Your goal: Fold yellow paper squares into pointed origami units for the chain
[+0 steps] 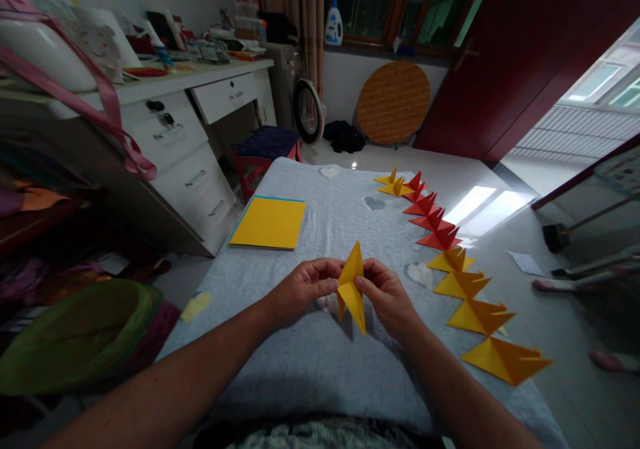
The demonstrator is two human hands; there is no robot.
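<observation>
Between my hands, above the middle of the cloth-covered table (pixel 280 355), is a yellow origami piece (pixel 353 282) with long pointed ends. My left hand (pixel 309 289) pinches its left side with thumb and fingers. On the other side, my right hand (pixel 387 294) grips it, the thumb lying on the yellow paper. A stack of square yellow paper (pixel 267 222), with a blue edge showing, lies to the left beyond my left hand. Along the right side runs a curved row of folded pieces, several yellow (pixel 483 319) and several red (pixel 440 237).
A white desk (pixel 175 142) with cluttered top stands at the left, beside a stool (pixel 265 143). Nearer on the floor is a green-lined bin (pixel 80 335). A washing machine (pixel 307 112) with its door open and a round wooden board (pixel 394 102) are at the back.
</observation>
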